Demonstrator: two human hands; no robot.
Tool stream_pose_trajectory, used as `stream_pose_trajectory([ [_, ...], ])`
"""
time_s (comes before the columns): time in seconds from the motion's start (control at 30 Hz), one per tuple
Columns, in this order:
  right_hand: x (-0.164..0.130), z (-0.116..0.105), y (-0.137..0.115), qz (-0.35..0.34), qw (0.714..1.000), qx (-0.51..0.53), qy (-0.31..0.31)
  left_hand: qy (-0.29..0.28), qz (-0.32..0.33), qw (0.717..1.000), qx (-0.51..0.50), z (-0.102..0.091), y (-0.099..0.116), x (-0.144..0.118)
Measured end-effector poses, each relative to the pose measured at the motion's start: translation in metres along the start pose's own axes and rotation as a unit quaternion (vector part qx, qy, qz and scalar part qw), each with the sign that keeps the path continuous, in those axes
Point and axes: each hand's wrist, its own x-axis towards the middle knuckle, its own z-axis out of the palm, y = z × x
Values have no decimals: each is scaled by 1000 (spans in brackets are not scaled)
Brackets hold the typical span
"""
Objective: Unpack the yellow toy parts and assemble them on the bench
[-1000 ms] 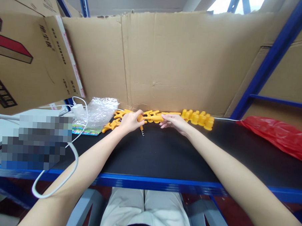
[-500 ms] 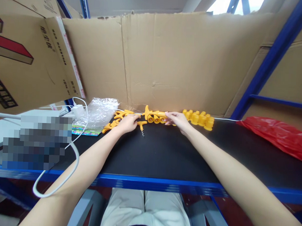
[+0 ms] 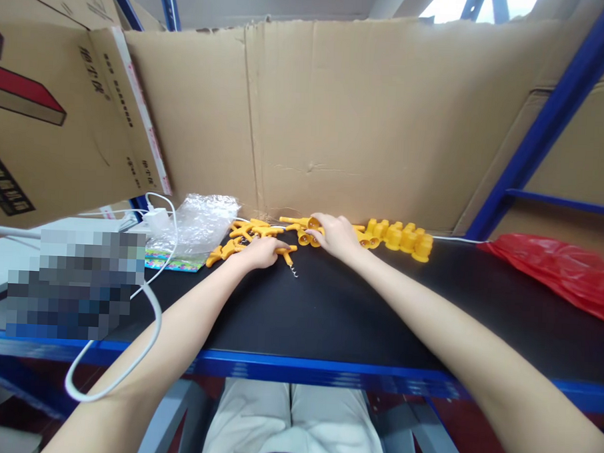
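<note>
My left hand [image 3: 261, 253] is closed around the handle of a yellow corkscrew [image 3: 289, 258]; its metal spiral points down and right, away from the fingers. Beside that hand, to the left and behind, lies a pile of yellow corkscrew handles [image 3: 231, 247]. Farther right, my right hand [image 3: 339, 236] grips a hollow yellow sheath [image 3: 313, 223] whose open end faces me. Under and around its fingers are more yellow sheaths [image 3: 304, 238] lying on their sides. Another yellow handled piece [image 3: 293, 219] rests against the cardboard, partly hidden.
Several yellow stepped caps [image 3: 401, 237] stand grouped at the right. Red plastic bag [image 3: 555, 271] lies farther right, clear plastic bag [image 3: 199, 222] at left. A white cable [image 3: 155, 313] loops over my left forearm. Cardboard [image 3: 386, 123] walls the back of the black tabletop [image 3: 338, 315].
The assembled yellow corkscrew has left my right hand, which has moved slightly left and now grips a hollow sheath. The corkscrew at my left hand has shifted right and tilted.
</note>
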Motion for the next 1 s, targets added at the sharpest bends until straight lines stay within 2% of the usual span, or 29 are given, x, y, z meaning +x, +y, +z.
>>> stream_pose_trajectory([
  [0.1,8,12,-12,-48,991,-108,-63,0,-1,1000,-4,-1,1,-1],
  [0.17,13,22,-18,-57,984,-144,-84,1,0,1000,-7,-1,2,-1],
  [0.37,23,47,-26,-71,978,-163,-108,7,10,1000,-6,2,-1,0],
  [0.53,28,51,-31,-73,978,-154,-121,6,12,1000,-4,6,-5,2],
  [0.67,30,43,-32,-57,973,-145,-168,2,11,1000,-7,6,-4,2],
  [0.8,27,22,-25,-28,976,-118,-180,-3,11,1000,-3,3,-1,0],
  [0.9,20,-2,-8,9,981,-92,-169,-5,7,1000,-2,1,2,-1],
  [1.0,8,-27,19,69,983,-63,-159,-1,10,1000,-3,1,4,-1],
])
